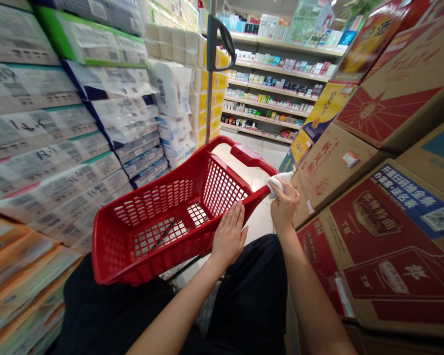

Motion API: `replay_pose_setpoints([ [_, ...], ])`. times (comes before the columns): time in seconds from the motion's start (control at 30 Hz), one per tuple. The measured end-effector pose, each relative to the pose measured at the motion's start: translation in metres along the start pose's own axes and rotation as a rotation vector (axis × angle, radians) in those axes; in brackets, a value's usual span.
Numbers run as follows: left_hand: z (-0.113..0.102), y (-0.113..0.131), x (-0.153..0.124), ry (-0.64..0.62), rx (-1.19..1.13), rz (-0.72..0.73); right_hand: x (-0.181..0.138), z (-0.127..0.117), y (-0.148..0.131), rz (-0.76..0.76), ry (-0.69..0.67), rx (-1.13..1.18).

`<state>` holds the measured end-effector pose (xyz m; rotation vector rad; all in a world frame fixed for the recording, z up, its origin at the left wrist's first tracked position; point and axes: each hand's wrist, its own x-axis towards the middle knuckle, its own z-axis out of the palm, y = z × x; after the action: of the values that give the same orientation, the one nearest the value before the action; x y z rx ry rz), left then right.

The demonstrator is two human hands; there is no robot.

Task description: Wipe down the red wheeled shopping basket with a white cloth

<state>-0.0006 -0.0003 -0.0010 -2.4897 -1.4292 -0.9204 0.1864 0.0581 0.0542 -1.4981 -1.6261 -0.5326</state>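
Red and made of perforated plastic, a shopping cart (163, 257) stands before the person's dark-clothed legs (261, 281), between stacked white plastic-wrapped packs (40, 135) and brown-and-red cardboard boxes (377, 217). The right hand (285, 199) has its grip closed on a crumpled white cloth (275, 185) against the cart's rim. The left hand (227, 239) lies flat on the near side, grip unclenched, fingers straight.
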Motion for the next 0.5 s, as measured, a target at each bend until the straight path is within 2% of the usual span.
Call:
replay_pose_setpoints([
  [0.13, 0.002, -0.001, -0.001, 0.003, -0.008, 0.009, -0.04, 0.0, -0.045, -0.091, -0.069, 0.05],
  [0.23, 0.002, -0.002, -0.001, 0.004, -0.01, 0.01, -0.052, -0.002, -0.055, -0.18, -0.105, 0.085],
  [0.37, 0.001, -0.002, 0.0, 0.001, -0.004, 0.008, -0.029, -0.009, -0.025, -0.228, -0.133, 0.061],
  [0.5, 0.0, 0.0, 0.001, 0.005, -0.001, 0.005, 0.01, -0.01, 0.024, -0.134, -0.109, -0.005],
])
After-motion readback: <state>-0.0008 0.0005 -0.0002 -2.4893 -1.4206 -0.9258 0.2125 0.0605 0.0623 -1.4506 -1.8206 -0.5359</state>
